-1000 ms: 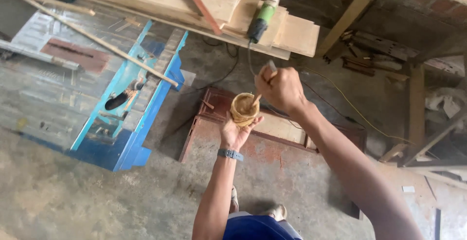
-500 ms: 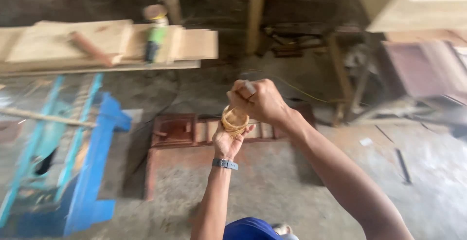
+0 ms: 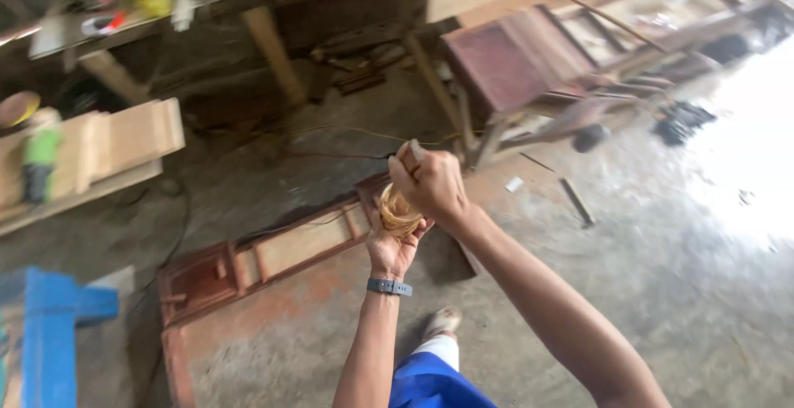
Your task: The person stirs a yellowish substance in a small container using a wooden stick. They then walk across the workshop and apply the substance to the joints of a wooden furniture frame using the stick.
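Note:
My left hand (image 3: 394, 247), with a grey watch on the wrist, holds a small round tan bundle (image 3: 398, 212) that looks like coiled cord or tape, raised in front of me. My right hand (image 3: 427, 180) is closed just above it, fingers pinched on something small and pale at the bundle's top; what it pinches is too blurred to name. Both arms reach forward over the concrete floor.
A reddish wooden door frame (image 3: 273, 251) lies flat on the floor below my hands. Reddish wooden furniture (image 3: 529, 64) stands at the upper right. Stacked boards (image 3: 107, 143) with a green power tool (image 3: 39, 160) are at left, a blue machine (image 3: 45, 333) at lower left.
The view has swung to the right: boards and blue machine slid left, red furniture came in at right. My hands stay together on the bundle, the right hand still working above it.

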